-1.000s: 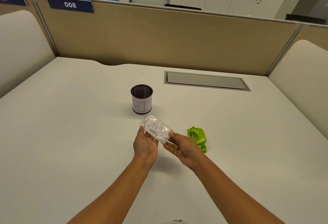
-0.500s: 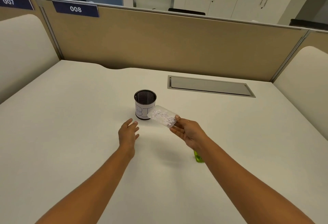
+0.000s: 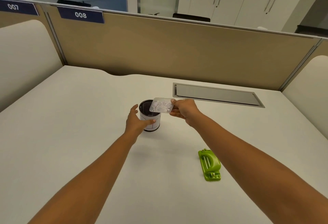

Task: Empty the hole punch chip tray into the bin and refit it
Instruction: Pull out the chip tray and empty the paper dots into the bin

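My right hand (image 3: pixel 184 111) pinches the clear chip tray (image 3: pixel 161 107), which is full of white paper chips and tilts over the rim of the bin. The bin (image 3: pixel 145 106) is a small black mesh cup with a white paper label, standing mid-table. My left hand (image 3: pixel 136 122) wraps around the bin's left side, thumb across the label. The green hole punch (image 3: pixel 209 165) lies on the table to the near right, under my right forearm, with no tray on it.
A grey cable hatch (image 3: pixel 216 95) is set into the white table (image 3: pixel 71 135) behind the bin. A tan partition (image 3: pixel 177 51) closes the far edge, with cream side panels left and right.
My right hand carried the chip tray forward and up over the bin's rim. My left hand let go of the tray, then moved forward and closed around the bin.
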The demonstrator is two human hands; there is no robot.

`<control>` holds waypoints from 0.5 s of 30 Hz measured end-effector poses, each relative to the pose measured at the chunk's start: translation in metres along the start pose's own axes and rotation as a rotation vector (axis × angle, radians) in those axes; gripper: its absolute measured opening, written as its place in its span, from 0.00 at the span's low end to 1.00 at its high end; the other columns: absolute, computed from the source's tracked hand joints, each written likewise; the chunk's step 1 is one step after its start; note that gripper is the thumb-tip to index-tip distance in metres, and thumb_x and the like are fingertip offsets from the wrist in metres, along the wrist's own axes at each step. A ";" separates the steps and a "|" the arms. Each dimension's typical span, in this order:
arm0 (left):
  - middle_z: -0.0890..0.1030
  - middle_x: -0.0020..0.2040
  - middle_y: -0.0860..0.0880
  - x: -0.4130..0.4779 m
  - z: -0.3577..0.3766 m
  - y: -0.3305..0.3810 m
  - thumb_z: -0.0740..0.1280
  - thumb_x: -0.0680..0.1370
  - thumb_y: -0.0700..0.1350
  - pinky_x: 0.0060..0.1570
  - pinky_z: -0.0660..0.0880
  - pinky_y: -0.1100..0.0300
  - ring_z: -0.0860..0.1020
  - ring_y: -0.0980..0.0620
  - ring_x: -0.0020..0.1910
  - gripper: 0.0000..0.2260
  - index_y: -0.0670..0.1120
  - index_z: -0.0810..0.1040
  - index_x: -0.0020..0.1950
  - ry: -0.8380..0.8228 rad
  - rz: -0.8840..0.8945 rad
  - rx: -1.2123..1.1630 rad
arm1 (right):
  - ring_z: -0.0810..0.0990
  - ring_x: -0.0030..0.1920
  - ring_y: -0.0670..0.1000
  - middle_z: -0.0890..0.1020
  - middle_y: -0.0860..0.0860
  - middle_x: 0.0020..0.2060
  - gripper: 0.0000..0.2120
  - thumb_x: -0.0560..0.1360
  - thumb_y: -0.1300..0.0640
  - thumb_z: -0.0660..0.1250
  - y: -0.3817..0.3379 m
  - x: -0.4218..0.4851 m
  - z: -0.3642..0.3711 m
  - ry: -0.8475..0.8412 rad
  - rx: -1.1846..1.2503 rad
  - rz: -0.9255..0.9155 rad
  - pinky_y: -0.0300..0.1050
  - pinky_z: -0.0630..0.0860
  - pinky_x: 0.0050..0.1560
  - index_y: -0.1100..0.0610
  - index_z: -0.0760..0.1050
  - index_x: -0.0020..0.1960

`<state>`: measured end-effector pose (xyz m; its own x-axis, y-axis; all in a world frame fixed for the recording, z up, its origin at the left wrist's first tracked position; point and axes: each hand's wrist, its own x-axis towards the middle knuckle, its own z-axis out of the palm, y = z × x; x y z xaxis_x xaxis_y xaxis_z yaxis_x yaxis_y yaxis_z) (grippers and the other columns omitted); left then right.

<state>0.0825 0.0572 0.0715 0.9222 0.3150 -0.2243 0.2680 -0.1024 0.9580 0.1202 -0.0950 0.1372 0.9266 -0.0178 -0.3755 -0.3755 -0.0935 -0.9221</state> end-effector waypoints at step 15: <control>0.62 0.75 0.44 0.039 0.005 0.005 0.79 0.63 0.45 0.70 0.65 0.47 0.62 0.44 0.73 0.48 0.46 0.55 0.77 -0.062 0.048 0.210 | 0.84 0.46 0.61 0.84 0.62 0.48 0.16 0.75 0.53 0.65 -0.023 0.046 0.051 -0.008 -0.856 -0.279 0.50 0.80 0.51 0.66 0.79 0.53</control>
<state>0.1208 0.0641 0.0669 0.9490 0.2467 -0.1963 0.2696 -0.3122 0.9110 0.1710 -0.0433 0.1365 0.9806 0.1232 -0.1524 0.0083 -0.8030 -0.5960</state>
